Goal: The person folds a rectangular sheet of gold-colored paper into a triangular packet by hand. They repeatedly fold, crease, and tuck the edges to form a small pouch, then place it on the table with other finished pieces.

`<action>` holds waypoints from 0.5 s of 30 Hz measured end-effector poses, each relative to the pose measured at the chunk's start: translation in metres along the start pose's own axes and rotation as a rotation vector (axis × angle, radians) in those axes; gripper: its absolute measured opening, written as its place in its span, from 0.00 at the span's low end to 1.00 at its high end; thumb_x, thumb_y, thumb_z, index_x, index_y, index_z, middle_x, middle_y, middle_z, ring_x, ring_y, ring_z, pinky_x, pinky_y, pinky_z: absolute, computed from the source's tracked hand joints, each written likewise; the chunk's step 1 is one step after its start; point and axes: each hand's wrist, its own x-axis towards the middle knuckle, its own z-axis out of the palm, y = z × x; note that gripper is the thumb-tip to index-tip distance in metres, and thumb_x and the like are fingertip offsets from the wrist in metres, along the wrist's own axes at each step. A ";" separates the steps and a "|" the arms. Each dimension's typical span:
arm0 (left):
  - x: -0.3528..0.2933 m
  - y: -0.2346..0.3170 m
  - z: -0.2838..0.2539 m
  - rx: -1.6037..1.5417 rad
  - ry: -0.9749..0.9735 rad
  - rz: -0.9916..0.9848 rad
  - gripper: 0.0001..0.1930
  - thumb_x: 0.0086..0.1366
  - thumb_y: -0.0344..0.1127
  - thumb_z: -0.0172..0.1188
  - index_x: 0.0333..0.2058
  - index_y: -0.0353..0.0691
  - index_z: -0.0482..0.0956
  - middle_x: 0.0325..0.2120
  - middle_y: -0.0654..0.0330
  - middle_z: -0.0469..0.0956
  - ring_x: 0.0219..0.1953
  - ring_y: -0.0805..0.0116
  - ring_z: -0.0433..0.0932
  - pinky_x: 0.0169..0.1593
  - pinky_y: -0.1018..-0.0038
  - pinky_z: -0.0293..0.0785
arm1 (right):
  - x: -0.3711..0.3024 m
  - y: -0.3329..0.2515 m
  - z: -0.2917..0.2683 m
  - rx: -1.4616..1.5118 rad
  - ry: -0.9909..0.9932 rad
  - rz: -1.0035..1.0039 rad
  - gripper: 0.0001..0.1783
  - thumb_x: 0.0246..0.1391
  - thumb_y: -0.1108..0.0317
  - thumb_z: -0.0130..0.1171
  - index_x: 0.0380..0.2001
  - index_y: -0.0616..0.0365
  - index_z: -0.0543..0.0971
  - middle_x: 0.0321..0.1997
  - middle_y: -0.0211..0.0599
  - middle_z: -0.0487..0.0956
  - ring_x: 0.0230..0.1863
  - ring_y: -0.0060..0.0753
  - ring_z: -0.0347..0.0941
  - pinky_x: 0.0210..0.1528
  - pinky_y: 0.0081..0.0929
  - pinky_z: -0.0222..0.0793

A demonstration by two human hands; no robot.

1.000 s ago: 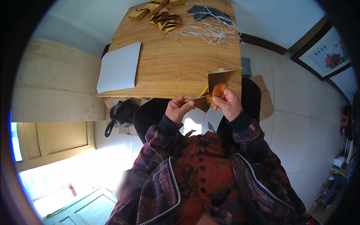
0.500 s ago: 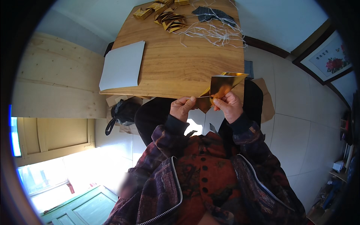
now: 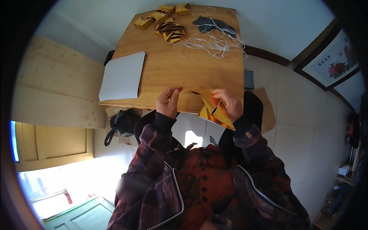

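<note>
My right hand is closed on a piece of folded gold foil paper at the table's front edge. The foil paper hangs below the fingers, with its pointed folds partly spread and a pale inner face showing. To its left, my left hand is raised with thumb and forefinger pinched together, apart from the foil paper. Whatever lies in that pinch, if anything, is too fine to make out. Several folded gold paper pieces lie at the far left of the table.
On the wooden table, a stack of white sheets lies at the left. Loose white strings and a dark grey cloth are at the far right. Below the left edge hangs a black plastic bag.
My hands have moved apart, the left going left and slightly up. The foil paper has turned from pointing up and right to hanging down below my right hand. The view has shifted slightly.
</note>
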 end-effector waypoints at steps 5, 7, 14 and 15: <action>0.033 -0.003 0.027 0.288 -0.239 0.324 0.10 0.60 0.26 0.58 0.40 0.35 0.81 0.42 0.52 0.80 0.43 0.53 0.80 0.45 0.69 0.76 | 0.010 0.011 0.009 -0.375 -0.055 -0.089 0.14 0.44 0.82 0.60 0.37 0.58 0.76 0.45 0.39 0.79 0.41 0.44 0.78 0.40 0.30 0.75; 0.037 -0.009 0.039 0.307 -0.345 0.297 0.12 0.57 0.28 0.61 0.41 0.37 0.82 0.45 0.52 0.79 0.43 0.51 0.79 0.46 0.66 0.77 | 0.011 0.013 0.009 -0.462 -0.091 -0.121 0.13 0.46 0.80 0.59 0.37 0.58 0.76 0.45 0.38 0.80 0.43 0.44 0.77 0.41 0.31 0.75; 0.032 -0.024 0.044 0.440 -0.487 0.283 0.19 0.56 0.30 0.63 0.48 0.37 0.79 0.51 0.53 0.77 0.48 0.52 0.78 0.49 0.66 0.77 | 0.005 0.013 -0.001 -0.604 -0.299 -0.129 0.12 0.51 0.74 0.56 0.40 0.56 0.76 0.53 0.36 0.76 0.54 0.40 0.72 0.59 0.36 0.64; 0.031 -0.024 0.042 0.452 -0.507 0.284 0.20 0.55 0.29 0.64 0.49 0.37 0.78 0.52 0.54 0.76 0.49 0.52 0.78 0.49 0.67 0.77 | 0.003 0.013 -0.002 -0.627 -0.350 -0.126 0.12 0.52 0.74 0.55 0.41 0.56 0.76 0.55 0.36 0.75 0.57 0.38 0.71 0.63 0.37 0.60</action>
